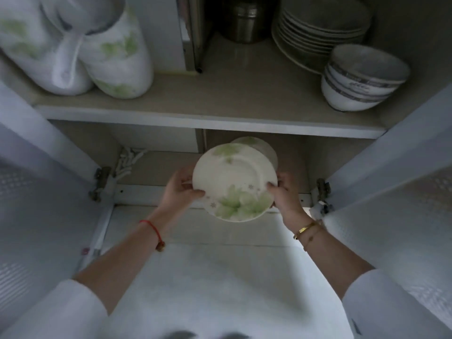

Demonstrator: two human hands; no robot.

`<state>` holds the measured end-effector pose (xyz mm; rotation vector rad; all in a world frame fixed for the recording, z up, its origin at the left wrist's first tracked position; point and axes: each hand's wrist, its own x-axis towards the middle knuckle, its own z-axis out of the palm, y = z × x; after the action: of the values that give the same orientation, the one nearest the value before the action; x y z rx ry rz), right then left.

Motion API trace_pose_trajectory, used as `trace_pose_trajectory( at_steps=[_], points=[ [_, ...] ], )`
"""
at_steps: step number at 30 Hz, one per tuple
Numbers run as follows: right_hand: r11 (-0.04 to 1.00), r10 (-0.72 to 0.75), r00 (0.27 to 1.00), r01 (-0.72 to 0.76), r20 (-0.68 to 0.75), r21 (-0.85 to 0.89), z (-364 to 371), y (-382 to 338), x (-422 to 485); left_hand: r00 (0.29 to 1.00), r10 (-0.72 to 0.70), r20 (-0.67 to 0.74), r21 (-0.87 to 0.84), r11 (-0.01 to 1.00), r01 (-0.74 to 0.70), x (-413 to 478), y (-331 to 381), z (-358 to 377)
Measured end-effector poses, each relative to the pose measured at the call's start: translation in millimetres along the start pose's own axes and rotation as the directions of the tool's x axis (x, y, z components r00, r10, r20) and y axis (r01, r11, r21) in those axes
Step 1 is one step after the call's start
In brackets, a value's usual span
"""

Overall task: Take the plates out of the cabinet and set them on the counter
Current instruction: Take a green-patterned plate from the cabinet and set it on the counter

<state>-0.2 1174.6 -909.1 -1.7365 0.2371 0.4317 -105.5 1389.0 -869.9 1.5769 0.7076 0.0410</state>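
A floral plate (pixel 232 177) centred between left hand (pixel 182 189) and right hand (pixel 285 192), each pinching an opposite rim, at the lower shelf (pixel 159 167) front

1 view only: wide-angle head cam, faces fwd and down into the open cabinet (pixel 210 123), close up.

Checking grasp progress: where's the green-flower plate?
Head view, centre: green-flower plate gripped by left hand and right hand at the lower shelf mouth, another floral plate behind it.
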Motion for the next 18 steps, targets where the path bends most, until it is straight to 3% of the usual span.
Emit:
trace_pose_trajectory(
  at_steps=[3, 10, 18],
  points=[
    [0.999, 0.048, 0.998, -0.048, 0.032, -0.021, -10.9, -35.7, -48.4, 0.998, -0.049, -0.029, 0.058, 0.997, 0.051, -43.8, 39.2, -17.5],
    [0.990, 0.135, 0.990, -0.136, 0.037, 0.025, -51.8, -144.4, -180.1, 1.000, 0.002, 0.031, 0.147, 0.989, -0.007, -167.9, 156.7, -51.4],
    [0.991, 0.061, 0.998, -0.058, -0.021, 0.121, -116.7, -315.8, -316.2, 0.995, 0.045, 0.088, 0.122, 0.991, -0.055, -285.9, 327.3, -65.4]
  ],
)
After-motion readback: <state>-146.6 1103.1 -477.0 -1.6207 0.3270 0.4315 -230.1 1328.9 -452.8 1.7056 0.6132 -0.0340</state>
